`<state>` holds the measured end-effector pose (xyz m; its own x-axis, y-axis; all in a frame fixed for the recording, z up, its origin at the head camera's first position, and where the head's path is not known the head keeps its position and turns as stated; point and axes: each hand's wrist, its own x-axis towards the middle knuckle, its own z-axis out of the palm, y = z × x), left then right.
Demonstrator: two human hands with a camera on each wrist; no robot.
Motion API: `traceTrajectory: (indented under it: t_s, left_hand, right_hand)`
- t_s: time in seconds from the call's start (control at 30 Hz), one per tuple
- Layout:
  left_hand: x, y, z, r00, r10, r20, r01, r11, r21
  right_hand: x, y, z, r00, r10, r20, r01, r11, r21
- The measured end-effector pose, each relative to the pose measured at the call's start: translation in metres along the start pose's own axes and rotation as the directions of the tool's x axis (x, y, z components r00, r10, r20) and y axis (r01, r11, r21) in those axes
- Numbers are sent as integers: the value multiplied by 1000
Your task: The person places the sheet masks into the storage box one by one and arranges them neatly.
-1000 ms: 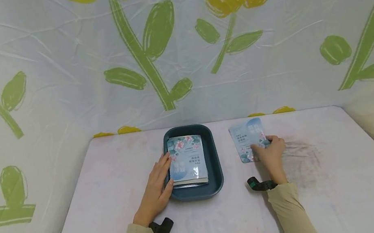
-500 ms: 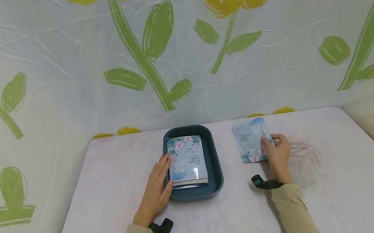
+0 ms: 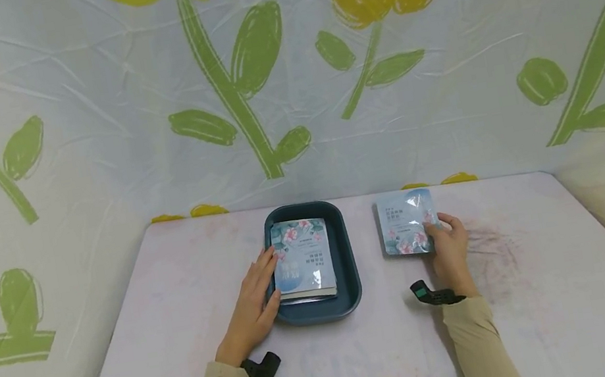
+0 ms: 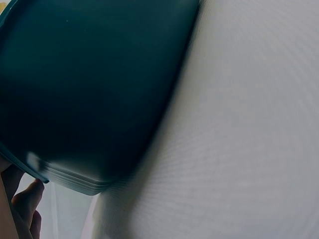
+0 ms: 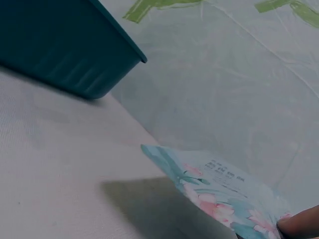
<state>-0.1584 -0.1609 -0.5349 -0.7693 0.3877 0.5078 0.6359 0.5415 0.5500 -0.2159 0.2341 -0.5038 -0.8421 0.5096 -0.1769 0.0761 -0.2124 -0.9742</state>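
Note:
My right hand (image 3: pixel 450 250) pinches the right edge of a flat light-blue sachet (image 3: pixel 403 218) with pink flowers and printed text. In the right wrist view the sachet (image 5: pixel 224 194) is raised above the table and casts a shadow under it; a fingertip presses its edge at the lower right. A dark teal plastic tray (image 3: pixel 345 261) stands to the left, with a stack of similar floral sachets (image 3: pixel 302 258) inside. My left hand (image 3: pixel 250 304) rests along the tray's left rim, its fingers extended over the edge by the stack. The left wrist view shows the tray's outer wall (image 4: pixel 89 89).
A pale table (image 3: pixel 333 370) lies under everything, with reddish smudges (image 3: pixel 490 250) right of my right hand. Behind it hangs a white cloth (image 3: pixel 447 117) printed with yellow flowers and green stems. Cameras are strapped to both wrists.
My right hand has shifted slightly right with the sachet, which has straightened and lifted off the table. The left hand and tray have stayed put.

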Motion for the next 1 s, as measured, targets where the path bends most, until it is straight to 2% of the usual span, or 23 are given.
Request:
traceTrajectory:
  t_s: [0.13, 0.23, 0.37, 0.5, 0.77, 0.9, 1.0]
  left_hand:
    - [0, 0, 0, 1000, 1, 1, -1, 1000, -1]
    - [-1, -1, 0, 1000, 0, 2, 0, 1000, -4]
    - [-1, -2, 0, 1000, -2, 2, 2, 1000, -4]
    - [-2, -2, 1, 1000, -3, 5, 3, 1000, -4]
    - [-1, -2, 2, 1000, -5, 10, 5, 1000, -3]
    - [-1, -2, 2, 1000, -8, 13, 8, 1000, 2]
    - [0, 0, 0, 1000, -7, 9, 7, 1000, 3]
  right_hand:
    - [-1, -2, 0, 999, 18, 28, -21, 996, 90]
    - [-2, -4, -1, 996, -7, 88, -7, 988, 153]
    - [-3, -6, -2, 979, -66, 193, 19, 971, 237]
    - [-4, -6, -2, 960, -103, 261, 26, 959, 283]
    - [-7, -10, -3, 941, -133, 312, 2, 922, 386]
    - [-10, -13, -1, 921, -175, 348, 17, 910, 415]
    - [-12, -17, 1, 893, -225, 389, 32, 896, 444]
